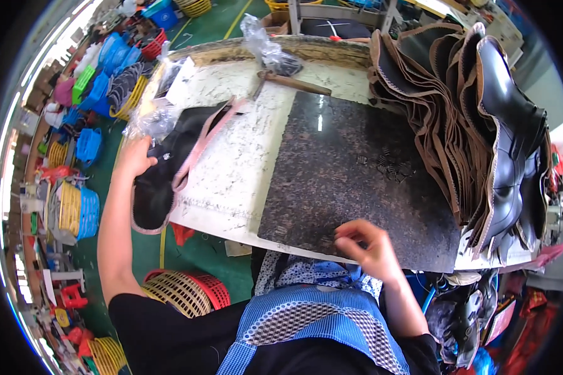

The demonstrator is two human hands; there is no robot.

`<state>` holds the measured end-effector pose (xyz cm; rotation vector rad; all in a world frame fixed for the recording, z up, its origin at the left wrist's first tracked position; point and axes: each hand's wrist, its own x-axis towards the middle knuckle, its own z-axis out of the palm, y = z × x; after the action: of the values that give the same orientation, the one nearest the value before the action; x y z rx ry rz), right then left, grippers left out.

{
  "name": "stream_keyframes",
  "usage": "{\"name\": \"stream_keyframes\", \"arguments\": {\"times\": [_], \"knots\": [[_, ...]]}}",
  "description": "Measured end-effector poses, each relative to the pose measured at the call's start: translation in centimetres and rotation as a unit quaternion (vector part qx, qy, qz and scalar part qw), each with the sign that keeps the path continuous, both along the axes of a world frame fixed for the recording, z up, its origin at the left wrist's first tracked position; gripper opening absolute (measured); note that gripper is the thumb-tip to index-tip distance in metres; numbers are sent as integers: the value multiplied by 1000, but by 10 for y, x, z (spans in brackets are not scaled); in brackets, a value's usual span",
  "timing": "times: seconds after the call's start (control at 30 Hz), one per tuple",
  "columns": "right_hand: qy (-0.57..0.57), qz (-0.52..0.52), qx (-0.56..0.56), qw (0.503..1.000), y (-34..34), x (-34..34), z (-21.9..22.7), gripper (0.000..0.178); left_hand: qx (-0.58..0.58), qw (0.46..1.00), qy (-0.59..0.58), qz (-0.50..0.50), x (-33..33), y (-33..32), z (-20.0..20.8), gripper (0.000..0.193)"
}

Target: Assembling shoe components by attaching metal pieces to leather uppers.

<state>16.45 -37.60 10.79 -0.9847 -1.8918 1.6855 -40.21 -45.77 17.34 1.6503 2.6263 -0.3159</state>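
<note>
At the table's left edge lies a black leather boot upper (172, 147) with pinkish-brown edging, its lower end hanging past the edge. My left hand (134, 156) is on its outer side, thumb over the leather and fingers partly hidden, beside clear crumpled plastic (153, 123). My right hand (368, 248) is above the near edge of a dark, mottled board (338, 169), fingers curled in toward the thumb. Whatever they may pinch is too small to see. Several small black bits (391, 167) lie on the board.
A thick stack of black uppers with brown linings (463, 125) stands at the right. A wooden-handled hammer (297, 83) lies behind the board, near a plastic bag (269, 50). Baskets (181, 290) stand on the green floor below left.
</note>
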Motion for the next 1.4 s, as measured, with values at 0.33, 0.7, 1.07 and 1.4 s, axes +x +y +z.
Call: {"name": "stream_keyframes", "arguments": {"times": [0.33,0.7,1.07,1.4], "knots": [[-215,-157,449,853,125,-30,-20,11,290,864,-272,-310,262,80,-20,29],[46,-117,384,915,55,-28,13,23,112,502,-857,3,360,86,-67,21],[-7,-143,411,900,36,-23,9,19,253,604,-756,-2,380,63,-63,14],[45,-180,436,881,29,-31,4,19,281,475,-832,66,390,58,-73,12]]}}
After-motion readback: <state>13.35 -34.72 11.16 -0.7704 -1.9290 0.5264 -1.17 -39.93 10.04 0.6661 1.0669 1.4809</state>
